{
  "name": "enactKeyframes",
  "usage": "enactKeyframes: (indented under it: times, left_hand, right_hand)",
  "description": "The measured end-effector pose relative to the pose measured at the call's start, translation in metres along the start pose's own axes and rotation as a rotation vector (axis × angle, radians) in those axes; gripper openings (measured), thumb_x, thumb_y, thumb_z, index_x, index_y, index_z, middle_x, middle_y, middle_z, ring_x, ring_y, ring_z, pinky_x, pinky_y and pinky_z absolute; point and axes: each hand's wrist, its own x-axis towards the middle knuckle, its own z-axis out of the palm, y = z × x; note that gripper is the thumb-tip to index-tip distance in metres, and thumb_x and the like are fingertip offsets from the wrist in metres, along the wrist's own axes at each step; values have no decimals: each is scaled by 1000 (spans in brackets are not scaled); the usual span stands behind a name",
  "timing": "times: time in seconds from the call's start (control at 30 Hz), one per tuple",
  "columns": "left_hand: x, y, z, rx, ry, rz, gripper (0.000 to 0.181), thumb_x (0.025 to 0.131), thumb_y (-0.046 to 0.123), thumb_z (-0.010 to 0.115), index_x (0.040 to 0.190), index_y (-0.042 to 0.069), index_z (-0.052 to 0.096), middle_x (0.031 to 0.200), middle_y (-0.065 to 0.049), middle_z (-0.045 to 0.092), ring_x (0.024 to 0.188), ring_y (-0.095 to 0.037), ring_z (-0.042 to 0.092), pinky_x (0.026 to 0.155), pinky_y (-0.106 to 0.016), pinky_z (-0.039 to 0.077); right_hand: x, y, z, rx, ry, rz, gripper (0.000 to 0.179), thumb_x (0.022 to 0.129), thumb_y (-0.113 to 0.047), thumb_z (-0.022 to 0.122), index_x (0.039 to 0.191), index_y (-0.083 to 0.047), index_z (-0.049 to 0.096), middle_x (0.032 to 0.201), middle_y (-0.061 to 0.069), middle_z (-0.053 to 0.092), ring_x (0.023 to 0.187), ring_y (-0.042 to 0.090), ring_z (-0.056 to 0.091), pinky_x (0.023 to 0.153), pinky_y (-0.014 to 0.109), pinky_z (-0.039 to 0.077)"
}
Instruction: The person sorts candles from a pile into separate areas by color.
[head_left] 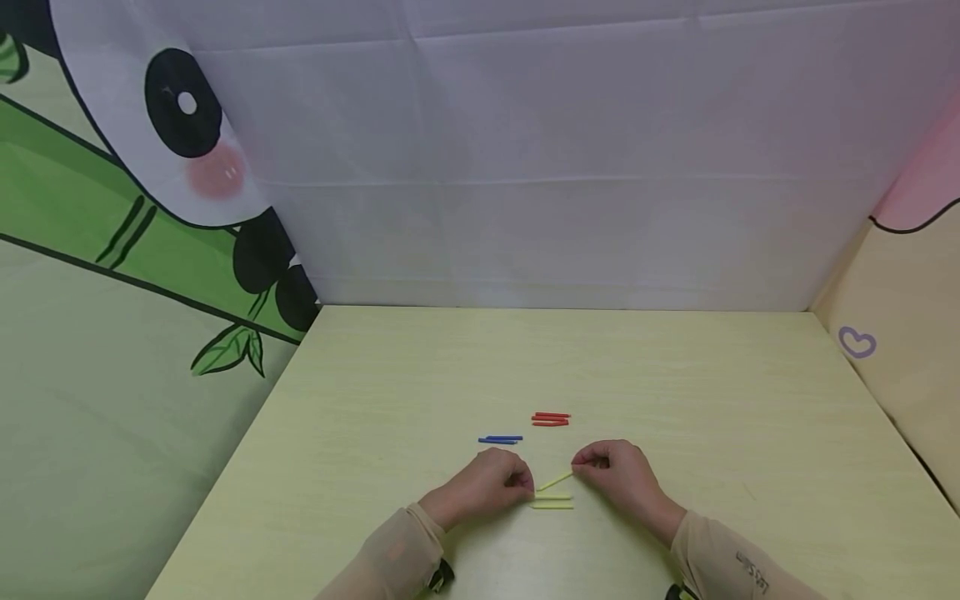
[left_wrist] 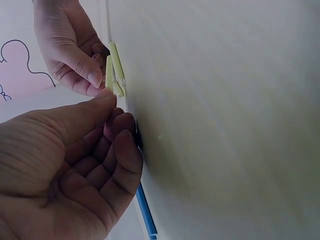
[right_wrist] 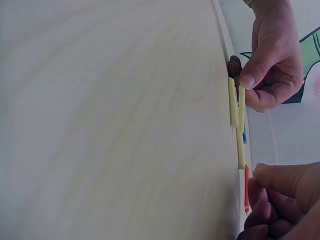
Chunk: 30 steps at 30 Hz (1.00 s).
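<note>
Thin yellow sticks [head_left: 552,507] lie on the pale wooden table [head_left: 360,417] between the two hands; the uppermost slants up to the right. My left hand [head_left: 480,483] is at their left ends, and in the left wrist view its thumb and fingertip pinch a yellow stick [left_wrist: 109,72]. At the slanted stick's right end is my right hand [head_left: 618,475], fingers curled and thumb close to the index finger. Whether it grips that end I cannot tell. In the right wrist view its fingertips [right_wrist: 256,172] appear beside a yellow stick's end.
Blue sticks [head_left: 500,439] lie just beyond the left hand. Farther back is a small group of red sticks [head_left: 551,419]. A pale cloth backdrop [head_left: 525,167] rises behind the table, with printed side panels [head_left: 112,400] at left and right.
</note>
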Motion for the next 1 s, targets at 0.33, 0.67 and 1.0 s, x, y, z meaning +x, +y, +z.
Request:
enactKeyframes:
  times: [0.33,0.67,1.0]
  left_hand:
    - [-4,-2,1,-1,-4,10,10,87,14,74,78,17,70,71,16,59,66,1,50,67,-18,44]
    - [-7,-2,0,-4,-11,17,9,87,14,74,79,17,71,71,17,60,67,1,51,67,-18,45]
    - [-10,-2,0,13,-21,13,9,86,15,75,79,17,70,69,15,57,64,1,48,63,-18,44]
  right_hand:
    - [0,1,4,-20,-14,-6,5,79,-8,79,82,-11,76,80,-5,69,72,10,55,68,27,44]
    - [-2,0,7,-62,-25,-17,8,80,-7,78,82,-14,77,80,-6,70,73,9,56,69,28,45]
    - [-6,-4,9,-77,-32,-5,10,80,-5,77,81,-15,76,81,-6,70,74,8,57,71,30,46]
